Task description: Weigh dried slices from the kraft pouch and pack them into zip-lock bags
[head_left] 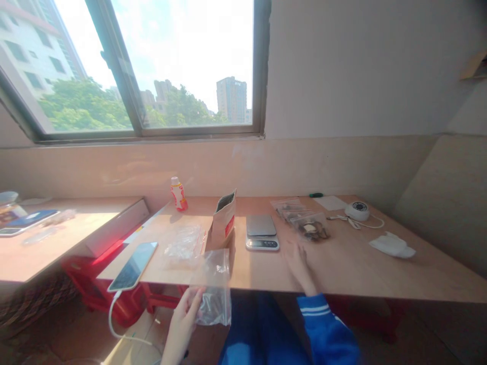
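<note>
- Nearest, at the left: left hand (186,308), thumb and fingers pinching the left side of a clear bag (216,299).
- Place of the bag: at the near edge of the table (361,274), partly past it.
- Farther right: right hand (299,259), loosely open and a bit blurry, near the scale (262,227); touching the table or just above, cannot tell.
- Just left of the scale: brown paper pouch (220,230), upright, open at the top.
- Left of the pouch: flat clear bags (183,244).
- At the near left corner: phone (134,266) with a white cord (110,314) plugged in.
- Far left: red and white bottle (177,195), upright.
- Right of the scale: filled bags (311,228) with dark stuff inside.
- Farther right: round white gadget (356,212).
</note>
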Demonstrator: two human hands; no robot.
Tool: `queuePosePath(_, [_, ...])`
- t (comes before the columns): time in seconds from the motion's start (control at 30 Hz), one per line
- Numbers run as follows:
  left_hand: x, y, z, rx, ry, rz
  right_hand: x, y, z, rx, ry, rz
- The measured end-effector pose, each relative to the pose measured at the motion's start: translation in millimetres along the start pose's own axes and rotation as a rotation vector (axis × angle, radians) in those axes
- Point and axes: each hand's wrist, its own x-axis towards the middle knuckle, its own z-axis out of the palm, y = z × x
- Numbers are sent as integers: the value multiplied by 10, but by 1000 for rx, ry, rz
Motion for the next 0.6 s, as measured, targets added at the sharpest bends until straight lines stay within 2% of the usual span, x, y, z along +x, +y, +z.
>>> queuePosePath(0.1, [66, 93, -426, 46, 196, -63, 392, 284, -73, -300, 82, -51])
queuePosePath(0.17, [161, 147, -604, 83, 299, -28, 565, 418, -118, -425, 89, -48])
queuePosePath(0.23, [316, 215, -675, 136, 422, 33, 643, 510, -163, -510, 74, -46])
queuePosePath(0.33, [666, 362, -623, 291, 561, 143, 621, 573, -229, -572, 74, -69])
queuePosePath(0.37, [803, 417, -583, 358, 580, 171, 596, 577, -250, -577, 91, -70])
queuePosePath(0.5, [1297, 565, -442, 574, 370, 220, 526, 559, -304, -574, 217, 4])
queuePosePath(0.6, [1481, 552, -408, 732, 393, 260, 528, 562, -313, -535, 275, 20])
